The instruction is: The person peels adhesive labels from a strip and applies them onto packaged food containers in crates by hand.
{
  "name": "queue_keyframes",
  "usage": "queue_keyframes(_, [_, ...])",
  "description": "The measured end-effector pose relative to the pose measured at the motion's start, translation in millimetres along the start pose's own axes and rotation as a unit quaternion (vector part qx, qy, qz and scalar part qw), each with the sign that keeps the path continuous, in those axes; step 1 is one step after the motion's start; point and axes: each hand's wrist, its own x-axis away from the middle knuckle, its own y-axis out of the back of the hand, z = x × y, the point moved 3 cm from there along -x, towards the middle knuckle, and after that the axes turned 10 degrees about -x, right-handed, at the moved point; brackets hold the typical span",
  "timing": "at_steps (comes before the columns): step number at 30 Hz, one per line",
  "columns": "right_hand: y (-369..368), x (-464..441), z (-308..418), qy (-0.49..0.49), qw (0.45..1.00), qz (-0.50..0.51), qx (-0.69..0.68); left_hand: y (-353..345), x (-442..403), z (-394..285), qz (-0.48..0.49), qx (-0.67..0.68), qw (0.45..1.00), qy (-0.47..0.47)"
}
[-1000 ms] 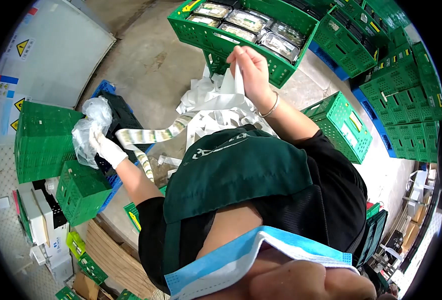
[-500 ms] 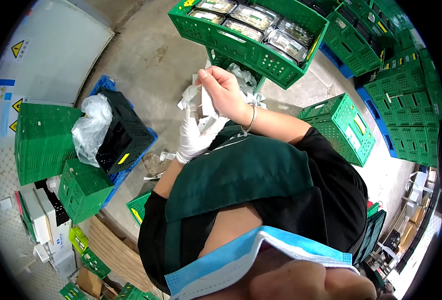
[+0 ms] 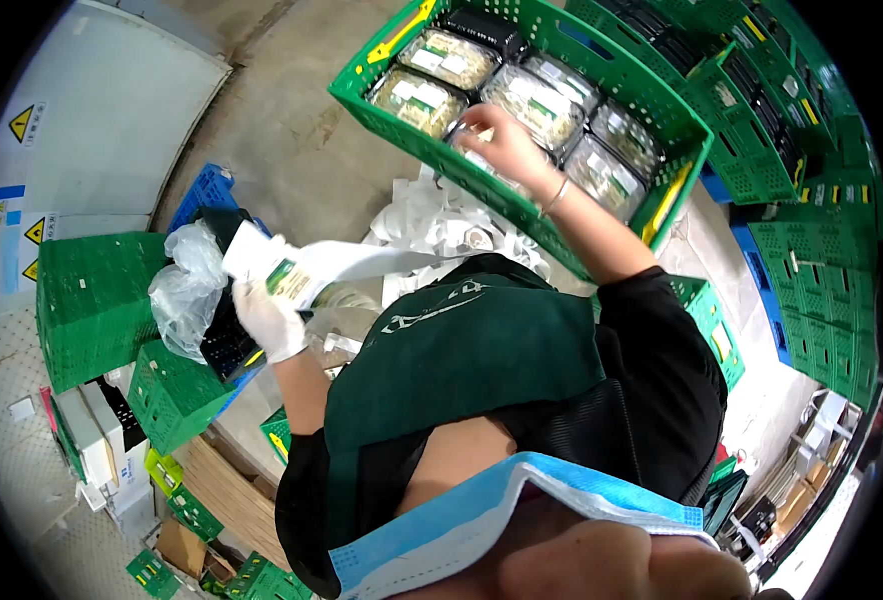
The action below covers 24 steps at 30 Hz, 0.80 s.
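My left hand [image 3: 270, 322], in a white glove, is closed on a strip of labels [image 3: 287, 283]. A printed label with a green patch faces up, and the pale strip trails right toward the apron. My bare right hand [image 3: 510, 150], with a bracelet at the wrist, reaches over the near side of a green crate [image 3: 552, 225]. Its slightly bent fingers lie open over a clear-lidded food pack [image 3: 487, 170], which they partly cover. More packs, such as one food pack [image 3: 419, 103] on the left, fill the crate; several bear white-and-green labels.
Loose white strips [image 3: 452, 225] are heaped below the crate. On the left, a clear plastic bag [image 3: 190, 290] hangs by a black crate and stacked green crates [image 3: 97, 305]. More green crates [image 3: 822, 280] stand on blue pallets to the right. A white panel [image 3: 92, 110] bears warning signs.
My hands were together at the strip before my chest. The right has moved up over the crate; the left has moved left with the strip. The crate appears larger and lower in view.
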Motion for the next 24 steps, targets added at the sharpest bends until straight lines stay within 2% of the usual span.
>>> queue_keyframes(2, [33,-65,-69,-0.02,0.997,-0.045,0.052,4,-27,12,-0.02,-0.037,0.999,0.012])
queue_keyframes(3, [51,-90,-76,-0.057,0.989,-0.06,0.122,4,-36,17,-0.053,0.065,0.991,0.108])
queue_keyframes(4, [62,-121,-110,-0.083,0.976,-0.074,0.187,3,-44,22,-0.107,0.173,0.959,0.195])
queue_keyframes(7, [78,-186,-169,-0.147,0.93,-0.042,0.335,10,-61,29,-0.174,0.224,0.929,0.236])
queue_keyframes(9, [75,-211,-199,-0.148,0.914,-0.02,0.377,11,-69,20,-0.183,0.256,0.911,0.268])
queue_keyframes(10, [73,-219,-205,-0.168,0.904,0.015,0.392,12,-73,21,-0.194,0.212,0.921,0.264])
queue_keyframes(13, [67,-235,-225,-0.192,0.91,0.028,0.367,15,-82,28,-0.175,0.22,0.918,0.279])
queue_keyframes(15, [68,-236,-238,-0.143,0.94,0.006,0.311,19,-86,47,-0.187,0.222,0.912,0.291])
queue_keyframes(17, [71,-234,-229,-0.114,0.946,-0.024,0.301,16,-97,57,-0.185,0.238,0.9,0.314])
queue_keyframes(20, [90,-242,-209,-0.031,0.952,-0.11,0.283,10,-112,55,-0.194,0.242,0.89,0.333])
queue_keyframes(21, [99,-244,-195,-0.005,0.951,-0.134,0.278,10,-116,53,-0.181,0.229,0.902,0.318])
queue_keyframes(23, [116,-237,-172,-0.023,0.946,-0.203,0.252,15,-124,55,-0.163,0.217,0.915,0.299])
queue_keyframes(24, [126,-236,-178,-0.023,0.945,-0.205,0.254,15,-124,60,-0.159,0.224,0.913,0.303])
